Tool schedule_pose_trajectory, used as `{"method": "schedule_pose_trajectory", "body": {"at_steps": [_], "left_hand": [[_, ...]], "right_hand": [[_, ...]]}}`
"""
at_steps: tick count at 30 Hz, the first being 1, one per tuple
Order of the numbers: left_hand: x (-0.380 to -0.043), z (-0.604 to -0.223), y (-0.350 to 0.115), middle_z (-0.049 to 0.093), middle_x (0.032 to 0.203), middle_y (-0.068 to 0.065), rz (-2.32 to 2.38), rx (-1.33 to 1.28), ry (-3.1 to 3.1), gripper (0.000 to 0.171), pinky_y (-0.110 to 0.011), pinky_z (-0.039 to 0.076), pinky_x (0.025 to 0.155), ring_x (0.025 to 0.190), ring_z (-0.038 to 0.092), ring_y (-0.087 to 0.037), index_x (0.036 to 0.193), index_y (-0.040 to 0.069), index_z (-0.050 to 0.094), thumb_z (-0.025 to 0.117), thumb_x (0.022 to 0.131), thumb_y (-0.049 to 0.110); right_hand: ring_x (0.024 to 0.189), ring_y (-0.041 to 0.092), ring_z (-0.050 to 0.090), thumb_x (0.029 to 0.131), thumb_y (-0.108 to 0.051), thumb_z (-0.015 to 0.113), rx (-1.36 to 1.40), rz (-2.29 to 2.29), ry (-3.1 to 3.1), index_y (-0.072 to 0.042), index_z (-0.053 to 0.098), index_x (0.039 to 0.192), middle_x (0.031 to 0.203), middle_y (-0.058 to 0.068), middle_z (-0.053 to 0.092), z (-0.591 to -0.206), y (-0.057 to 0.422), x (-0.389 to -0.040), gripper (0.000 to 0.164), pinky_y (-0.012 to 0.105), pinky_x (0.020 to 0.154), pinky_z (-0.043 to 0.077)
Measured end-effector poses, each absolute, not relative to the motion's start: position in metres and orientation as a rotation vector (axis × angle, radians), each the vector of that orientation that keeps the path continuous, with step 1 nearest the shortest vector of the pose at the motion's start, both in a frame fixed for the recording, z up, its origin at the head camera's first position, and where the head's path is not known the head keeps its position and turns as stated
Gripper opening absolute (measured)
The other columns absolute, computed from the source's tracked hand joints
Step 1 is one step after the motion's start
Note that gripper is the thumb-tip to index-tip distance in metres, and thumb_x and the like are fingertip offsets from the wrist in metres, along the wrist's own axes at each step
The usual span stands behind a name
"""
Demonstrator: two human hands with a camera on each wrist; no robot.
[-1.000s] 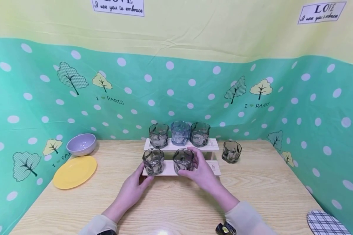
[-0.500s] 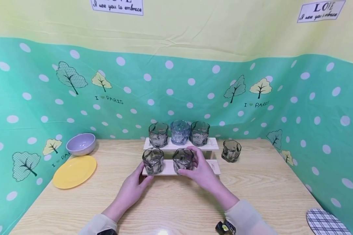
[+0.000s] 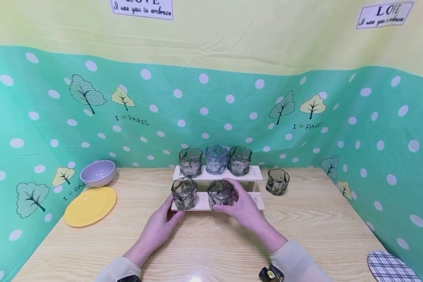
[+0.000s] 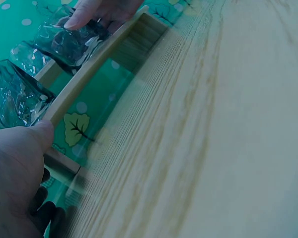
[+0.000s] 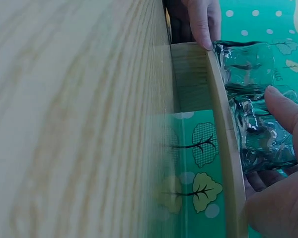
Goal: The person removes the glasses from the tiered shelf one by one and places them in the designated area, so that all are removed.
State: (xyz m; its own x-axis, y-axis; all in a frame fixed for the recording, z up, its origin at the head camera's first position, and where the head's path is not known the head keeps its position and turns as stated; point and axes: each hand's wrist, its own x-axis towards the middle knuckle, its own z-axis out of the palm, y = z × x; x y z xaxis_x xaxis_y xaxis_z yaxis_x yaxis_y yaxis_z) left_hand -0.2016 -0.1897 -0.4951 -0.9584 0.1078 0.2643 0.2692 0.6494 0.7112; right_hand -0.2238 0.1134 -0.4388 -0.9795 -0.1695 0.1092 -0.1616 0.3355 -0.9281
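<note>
While the right-hand smoked glass stands upright on the lower tier of the wooden rack, my right grip is curled round it, thumb in front; light, level pressure should suit smooth glass. My left grip pinches the rack's left end, best held steady on the counter so the neighbouring glass isn't jostled.

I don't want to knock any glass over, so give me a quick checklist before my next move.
1. Right hand gripping the lower right glass: ok.
2. Left hand on the left end of the rack: ok.
3. Lower left glass upright: ok.
4. Three top glasses upright: ok.
5. Held glass fully seated: cannot tell, the hand hides part of its base.
6. Sixth glass on the rack: not ok, it stands on the table.
</note>
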Motion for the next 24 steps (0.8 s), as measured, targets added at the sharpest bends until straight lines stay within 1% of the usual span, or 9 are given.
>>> {"method": "schedule_pose_trajectory", "body": {"at_steps": [6,9,13,16,19,22,24], "left_hand": [[-0.201,-0.495,-0.189,0.046,0.167,-0.025,-1.214,-0.29,-2.679,0.082,-0.064,0.038,0.124,0.151,0.048,-0.048,0.173,0.006,0.034,0.072,0.109,0.04],[-0.201,-0.494,-0.189,0.046,0.167,-0.025,-1.217,-0.288,-2.68,0.082,-0.064,0.038,0.125,0.151,0.047,-0.048,0.173,0.006,0.034,0.072,0.11,0.04],[-0.201,-0.494,-0.189,0.046,0.167,-0.026,-1.219,-0.291,-2.683,0.082,-0.065,0.038,0.124,0.151,0.047,-0.048,0.174,0.007,0.033,0.072,0.109,0.04],[-0.201,-0.494,-0.189,0.048,0.165,-0.026,-1.212,-0.29,-2.68,0.082,-0.065,0.04,0.123,0.149,0.049,-0.049,0.174,0.007,0.033,0.073,0.109,0.039],[-0.201,-0.494,-0.189,0.049,0.164,-0.028,-1.201,-0.295,-2.672,0.082,-0.066,0.041,0.121,0.147,0.051,-0.051,0.173,0.006,0.034,0.074,0.109,0.038],[-0.201,-0.494,-0.189,0.049,0.164,-0.028,-1.2,-0.298,-2.672,0.082,-0.066,0.041,0.121,0.148,0.05,-0.051,0.173,0.006,0.035,0.074,0.109,0.038],[-0.201,-0.495,-0.19,0.049,0.164,-0.028,-1.201,-0.301,-2.672,0.082,-0.066,0.041,0.121,0.148,0.051,-0.05,0.173,0.005,0.035,0.074,0.109,0.038]], "right_hand": [[0.139,0.032,0.062,0.078,-0.03,0.104,-0.315,-1.793,2.542,-0.025,0.052,0.163,0.153,0.007,0.064,-0.436,0.115,-0.223,0.1,0.05,0.12,0.049],[0.135,0.032,0.065,0.078,-0.028,0.104,-0.322,-1.805,2.538,-0.023,0.052,0.163,0.151,0.008,0.065,-0.432,0.116,-0.222,0.1,0.051,0.117,0.051],[0.133,0.032,0.066,0.077,-0.028,0.104,-0.303,-1.798,2.547,-0.025,0.053,0.163,0.149,0.007,0.066,-0.425,0.121,-0.217,0.099,0.053,0.116,0.053],[0.133,0.031,0.066,0.077,-0.032,0.104,-0.269,-1.761,2.581,-0.027,0.052,0.164,0.15,0.006,0.065,-0.419,0.127,-0.212,0.101,0.055,0.117,0.051],[0.134,0.032,0.065,0.078,-0.035,0.103,-0.257,-1.725,2.612,-0.027,0.05,0.165,0.152,0.007,0.063,-0.412,0.135,-0.208,0.103,0.058,0.116,0.051],[0.134,0.033,0.064,0.079,-0.035,0.102,-0.261,-1.71,2.622,-0.028,0.05,0.165,0.151,0.006,0.063,-0.408,0.145,-0.205,0.101,0.057,0.115,0.053],[0.133,0.032,0.065,0.079,-0.034,0.102,-0.252,-1.696,2.634,-0.029,0.05,0.164,0.15,0.004,0.064,-0.405,0.151,-0.203,0.099,0.055,0.113,0.054]]}}
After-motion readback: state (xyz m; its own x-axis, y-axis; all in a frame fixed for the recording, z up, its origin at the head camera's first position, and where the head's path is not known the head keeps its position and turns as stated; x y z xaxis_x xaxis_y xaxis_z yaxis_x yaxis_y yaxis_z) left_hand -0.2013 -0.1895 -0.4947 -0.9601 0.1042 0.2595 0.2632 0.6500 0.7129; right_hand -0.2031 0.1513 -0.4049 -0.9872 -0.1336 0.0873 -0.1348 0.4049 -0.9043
